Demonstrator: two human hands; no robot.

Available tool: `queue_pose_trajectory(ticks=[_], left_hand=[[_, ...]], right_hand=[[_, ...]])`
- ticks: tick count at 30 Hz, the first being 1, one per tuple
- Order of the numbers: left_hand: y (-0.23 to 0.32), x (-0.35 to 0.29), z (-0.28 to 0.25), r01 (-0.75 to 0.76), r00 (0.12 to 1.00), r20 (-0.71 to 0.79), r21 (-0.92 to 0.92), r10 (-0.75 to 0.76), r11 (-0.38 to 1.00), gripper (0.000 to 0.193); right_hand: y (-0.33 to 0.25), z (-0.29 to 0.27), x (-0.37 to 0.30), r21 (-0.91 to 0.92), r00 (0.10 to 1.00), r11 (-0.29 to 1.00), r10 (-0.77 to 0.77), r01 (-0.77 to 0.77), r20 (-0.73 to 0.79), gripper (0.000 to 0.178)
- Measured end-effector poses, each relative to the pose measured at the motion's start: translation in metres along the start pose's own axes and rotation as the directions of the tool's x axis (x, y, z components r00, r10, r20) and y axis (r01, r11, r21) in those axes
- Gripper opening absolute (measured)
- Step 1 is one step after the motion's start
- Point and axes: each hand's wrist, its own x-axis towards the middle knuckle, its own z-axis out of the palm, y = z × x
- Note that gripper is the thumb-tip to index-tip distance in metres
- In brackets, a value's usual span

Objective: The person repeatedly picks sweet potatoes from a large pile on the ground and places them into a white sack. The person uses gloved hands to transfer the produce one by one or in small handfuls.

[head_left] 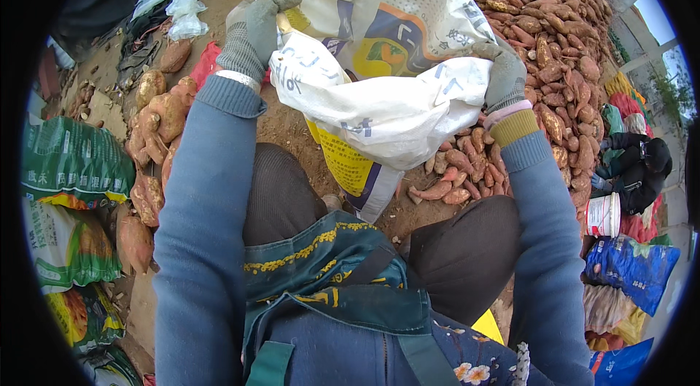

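Note:
A white woven sack with a yellow and purple printed side hangs between my hands, its mouth wide and facing up. My left hand, in a grey work glove, is closed on the sack's left rim. On the right rim, my right hand grips the folded edge, also gloved. Printed inner walls show through the mouth; the bottom of the sack is hidden. Just past my right hand rises a large heap of sweet potatoes, spilling down to smaller ones beside the sack.
Bigger sweet potatoes lie by my left arm, near filled green sacks. A clear plastic bag is at the far left. At the right are a crouching person, a white bucket and a blue sack.

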Motion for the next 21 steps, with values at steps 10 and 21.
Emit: queue_pose_trajectory(ticks=[10,21], left_hand=[[-0.001,-0.002,0.01,0.215,0.956,0.125,0.322,-0.267,0.922,0.059],[0.081,-0.096,0.1,-0.496,0.566,0.79,0.554,-0.235,0.669,0.085]], right_hand=[[0.047,-0.024,-0.007,-0.233,0.983,0.964,0.153,-0.125,0.104,0.033],[0.063,-0.037,-0.004,-0.218,0.994,0.976,-0.003,0.027,0.107,0.039]])
